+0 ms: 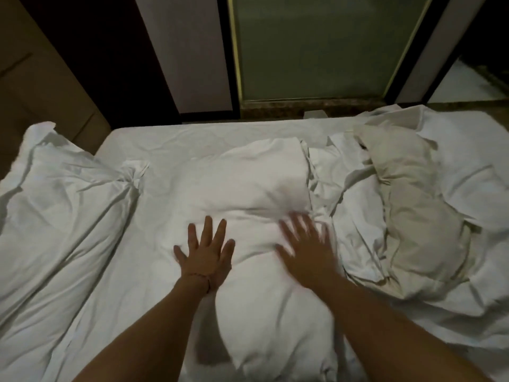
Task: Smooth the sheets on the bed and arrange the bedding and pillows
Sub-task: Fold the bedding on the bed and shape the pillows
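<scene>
Head camera, looking down over the bed (170,133): 2 bare hands of mine lie on 1 white pillow (256,205) at the middle of the mattress. My left hand (205,253) rests flat on the pillow's left edge, fingers straight and spread, holding nothing. My right hand (305,249) lies palm-down on the pillow's right side, fingers spread and straight too; it is blurred, so the fingertips are hard to make out.

I count 3 pillows. The white pillow under my hands runs lengthwise away from me, its long axis pointing from the near edge of the bed toward the far edge, its far end squared off and its near end cut off by the bottom of the frame between my forearms. Left of it, a 2nd white pillow (60,216) lies apart from it, its long axis slanting from far-right to near-left, with its left side cut off by the frame. Right of the white pillow, a cream pillow (413,210) lies lengthwise, partly out of its crumpled white pillowcase (355,205), which touches the pillow I press.

A rumpled white sheet (468,166) fills the bed beyond the cream pillow. Past the far edge of the bed, 1 frosted glass door (325,48) stands in dim light.
</scene>
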Motion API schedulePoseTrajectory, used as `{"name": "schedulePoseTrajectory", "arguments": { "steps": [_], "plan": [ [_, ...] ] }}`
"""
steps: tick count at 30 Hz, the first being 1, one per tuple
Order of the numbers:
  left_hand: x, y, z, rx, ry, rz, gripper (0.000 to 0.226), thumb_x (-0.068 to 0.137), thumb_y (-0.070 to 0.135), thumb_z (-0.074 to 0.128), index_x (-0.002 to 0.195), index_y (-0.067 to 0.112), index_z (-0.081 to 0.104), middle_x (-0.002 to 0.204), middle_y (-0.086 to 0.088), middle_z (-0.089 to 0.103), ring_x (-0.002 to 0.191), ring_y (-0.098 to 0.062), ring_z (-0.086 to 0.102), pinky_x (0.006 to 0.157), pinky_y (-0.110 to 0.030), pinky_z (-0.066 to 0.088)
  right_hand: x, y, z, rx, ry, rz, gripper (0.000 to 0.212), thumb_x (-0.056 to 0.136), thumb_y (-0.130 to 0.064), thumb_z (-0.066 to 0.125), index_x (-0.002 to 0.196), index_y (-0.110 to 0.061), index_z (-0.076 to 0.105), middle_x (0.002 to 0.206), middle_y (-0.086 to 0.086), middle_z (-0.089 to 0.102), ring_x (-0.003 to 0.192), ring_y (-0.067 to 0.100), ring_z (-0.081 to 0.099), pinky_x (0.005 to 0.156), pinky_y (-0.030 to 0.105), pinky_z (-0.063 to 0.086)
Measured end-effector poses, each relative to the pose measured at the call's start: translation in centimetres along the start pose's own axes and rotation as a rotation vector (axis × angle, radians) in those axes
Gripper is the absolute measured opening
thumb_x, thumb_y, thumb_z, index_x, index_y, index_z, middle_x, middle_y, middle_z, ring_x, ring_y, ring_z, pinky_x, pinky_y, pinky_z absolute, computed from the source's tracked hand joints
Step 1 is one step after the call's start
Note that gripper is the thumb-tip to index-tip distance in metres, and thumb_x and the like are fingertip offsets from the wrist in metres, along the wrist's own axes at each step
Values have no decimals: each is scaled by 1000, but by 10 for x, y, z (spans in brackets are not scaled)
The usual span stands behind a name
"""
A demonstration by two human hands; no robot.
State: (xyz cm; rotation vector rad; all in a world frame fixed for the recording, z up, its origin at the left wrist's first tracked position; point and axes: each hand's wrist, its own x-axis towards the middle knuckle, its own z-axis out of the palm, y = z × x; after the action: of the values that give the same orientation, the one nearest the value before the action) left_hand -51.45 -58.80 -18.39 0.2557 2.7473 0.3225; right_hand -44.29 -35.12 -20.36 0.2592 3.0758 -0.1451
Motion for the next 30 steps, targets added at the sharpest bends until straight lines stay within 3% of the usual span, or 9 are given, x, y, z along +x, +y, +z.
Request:
{"name": "schedulePoseTrajectory", "arguments": {
  "steps": [3,7,10,13,17,21,24,28,30],
  "plan": [
    [4,-5,2,7,-6,8,59,97,67,11,151,54,-10,159,19,-27,146,-22,-33,115,-66,-9,-11,37,-5,-71,-90,107,67,99,-58,15,148,-23,45,156,9,37,145,29,33,113,59,24],
    [22,5,-16,-76,56,136,56,101,60,15,152,52,-6,158,22,-27,147,-19,-29,117,-63,-6,24,-19,-41,-23,124,61,62,97,-40,33,144,-2,45,159,20,24,148,34,22,117,55,24],
    [49,0,-36,-45,119,178,55,105,53,17,153,48,-10,158,19,-28,149,-20,-26,119,-61,1,59,-83,-60,39,181,-65,59,102,-38,33,153,-8,28,164,16,10,152,32,7,122,51,12],
    [70,-10,-53,-54,142,155,55,105,51,17,155,45,-8,161,17,-24,149,-19,-26,119,-58,1,83,-118,-50,52,128,-54,62,102,-45,23,157,-16,19,165,12,0,152,30,-2,122,50,6],
    [94,-17,-56,53,48,247,55,104,54,14,155,47,-6,160,19,-25,148,-19,-28,118,-61,-2,106,-85,-12,43,126,16,65,100,-60,21,155,-27,26,164,8,15,151,32,13,120,54,14],
    [109,-35,-28,153,-55,180,57,100,61,7,153,50,-10,157,22,-30,144,-18,-35,115,-65,-10,99,-24,21,59,-1,119,70,100,-61,18,152,-19,36,159,12,26,146,32,29,120,46,18],
    [107,-32,-25,157,-84,162,59,99,62,6,154,47,-12,158,17,-31,144,-22,-37,116,-64,-12,100,-26,21,61,-47,140,72,99,-59,16,149,-15,42,156,14,34,145,31,33,119,46,16],
    [102,-4,-50,95,-68,190,62,100,60,12,156,41,-8,163,11,-24,148,-26,-29,118,-62,-4,94,-28,-22,-15,-102,102,79,94,-62,3,154,-18,31,162,10,19,151,26,16,120,45,0],
    [93,21,-65,90,-58,218,62,101,60,11,156,41,-10,162,11,-25,148,-25,-28,119,-61,-2,81,-12,-54,-34,-72,98,80,93,-63,1,155,-20,28,163,8,16,152,25,11,121,49,0]
  ]
}}
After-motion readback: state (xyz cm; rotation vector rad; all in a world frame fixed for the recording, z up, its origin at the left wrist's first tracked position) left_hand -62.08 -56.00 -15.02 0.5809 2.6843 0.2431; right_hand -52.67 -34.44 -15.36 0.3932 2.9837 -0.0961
